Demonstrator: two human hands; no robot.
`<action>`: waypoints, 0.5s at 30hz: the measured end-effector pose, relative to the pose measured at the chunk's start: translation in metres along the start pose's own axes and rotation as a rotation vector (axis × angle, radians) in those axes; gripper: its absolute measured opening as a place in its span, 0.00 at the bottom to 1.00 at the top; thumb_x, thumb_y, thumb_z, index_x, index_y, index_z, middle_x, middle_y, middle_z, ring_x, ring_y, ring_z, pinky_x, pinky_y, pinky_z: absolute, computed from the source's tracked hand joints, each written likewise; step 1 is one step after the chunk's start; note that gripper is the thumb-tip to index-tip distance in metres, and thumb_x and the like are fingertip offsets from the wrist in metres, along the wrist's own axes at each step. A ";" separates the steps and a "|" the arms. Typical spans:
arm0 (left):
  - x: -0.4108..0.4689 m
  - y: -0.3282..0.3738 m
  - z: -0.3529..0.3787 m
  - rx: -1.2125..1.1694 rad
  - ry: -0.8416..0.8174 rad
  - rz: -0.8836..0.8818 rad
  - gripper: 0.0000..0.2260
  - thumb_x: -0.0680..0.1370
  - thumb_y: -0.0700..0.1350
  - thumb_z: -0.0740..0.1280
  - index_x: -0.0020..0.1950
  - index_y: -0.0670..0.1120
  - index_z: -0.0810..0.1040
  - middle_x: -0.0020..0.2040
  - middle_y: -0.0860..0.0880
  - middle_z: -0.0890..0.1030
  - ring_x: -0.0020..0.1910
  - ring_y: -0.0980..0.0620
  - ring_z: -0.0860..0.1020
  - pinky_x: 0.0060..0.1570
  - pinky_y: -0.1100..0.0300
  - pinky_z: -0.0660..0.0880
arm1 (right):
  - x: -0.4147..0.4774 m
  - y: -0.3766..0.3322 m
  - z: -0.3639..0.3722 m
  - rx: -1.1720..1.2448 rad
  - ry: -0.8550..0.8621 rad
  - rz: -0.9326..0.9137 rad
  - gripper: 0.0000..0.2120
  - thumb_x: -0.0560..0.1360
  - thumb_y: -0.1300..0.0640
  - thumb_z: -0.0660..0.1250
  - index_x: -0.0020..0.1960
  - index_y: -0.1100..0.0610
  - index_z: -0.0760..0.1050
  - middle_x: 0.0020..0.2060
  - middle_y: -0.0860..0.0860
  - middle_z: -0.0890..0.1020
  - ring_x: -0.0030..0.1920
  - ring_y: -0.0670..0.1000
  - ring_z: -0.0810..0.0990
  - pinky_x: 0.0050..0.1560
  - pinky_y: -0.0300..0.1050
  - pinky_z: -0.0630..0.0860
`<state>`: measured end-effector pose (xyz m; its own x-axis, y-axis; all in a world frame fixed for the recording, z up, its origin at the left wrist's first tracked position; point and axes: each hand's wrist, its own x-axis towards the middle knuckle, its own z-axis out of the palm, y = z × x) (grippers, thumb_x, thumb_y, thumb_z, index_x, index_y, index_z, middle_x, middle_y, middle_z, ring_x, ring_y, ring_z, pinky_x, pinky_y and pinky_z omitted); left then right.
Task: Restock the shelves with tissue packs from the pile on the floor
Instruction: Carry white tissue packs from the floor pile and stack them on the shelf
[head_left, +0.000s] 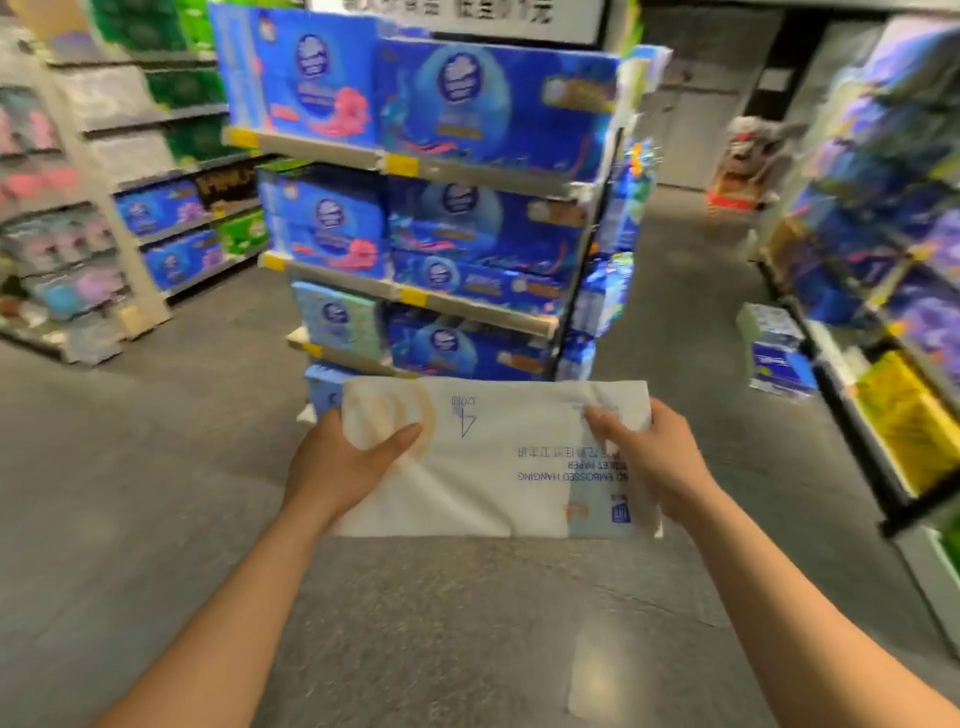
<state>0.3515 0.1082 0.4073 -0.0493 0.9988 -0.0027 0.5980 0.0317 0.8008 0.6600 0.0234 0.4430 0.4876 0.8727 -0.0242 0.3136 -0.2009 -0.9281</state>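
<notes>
I hold a white tissue pack (493, 462) with blue print flat in front of me, above the grey floor. My left hand (343, 462) grips its left end, thumb on top. My right hand (649, 457) grips its right end, thumb pressed on the wrapper. Straight ahead stands an end shelf (467, 176) stacked with blue tissue packs on three levels.
A shelf run with pink, green and blue packs (104, 208) lines the left aisle. Another shelf (883, 260) with purple and blue packs runs along the right, with a yellow bin (904, 415) low down. A blue pack (779, 358) lies on the floor at its foot.
</notes>
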 end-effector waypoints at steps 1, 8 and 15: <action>0.005 0.023 0.027 -0.011 -0.040 0.027 0.33 0.65 0.71 0.73 0.61 0.51 0.77 0.58 0.50 0.83 0.57 0.46 0.80 0.51 0.53 0.76 | 0.012 0.006 -0.029 -0.008 0.043 0.008 0.07 0.74 0.49 0.76 0.46 0.50 0.81 0.39 0.45 0.86 0.42 0.48 0.86 0.44 0.48 0.81; 0.065 0.172 0.207 -0.037 -0.288 0.162 0.36 0.62 0.74 0.72 0.57 0.49 0.76 0.53 0.49 0.83 0.56 0.44 0.81 0.46 0.55 0.72 | 0.094 0.052 -0.187 0.004 0.296 0.077 0.05 0.75 0.51 0.76 0.42 0.50 0.82 0.35 0.41 0.87 0.35 0.44 0.86 0.41 0.48 0.82; 0.150 0.323 0.395 -0.044 -0.479 0.410 0.46 0.54 0.81 0.63 0.58 0.48 0.78 0.54 0.47 0.84 0.54 0.43 0.82 0.52 0.51 0.78 | 0.211 0.091 -0.325 0.049 0.602 0.139 0.12 0.73 0.46 0.77 0.52 0.50 0.82 0.40 0.47 0.88 0.38 0.50 0.88 0.43 0.55 0.85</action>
<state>0.8531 0.2828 0.4289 0.5462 0.8362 0.0501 0.4584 -0.3484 0.8176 1.0569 0.0447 0.4740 0.9000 0.4326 0.0543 0.1828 -0.2614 -0.9477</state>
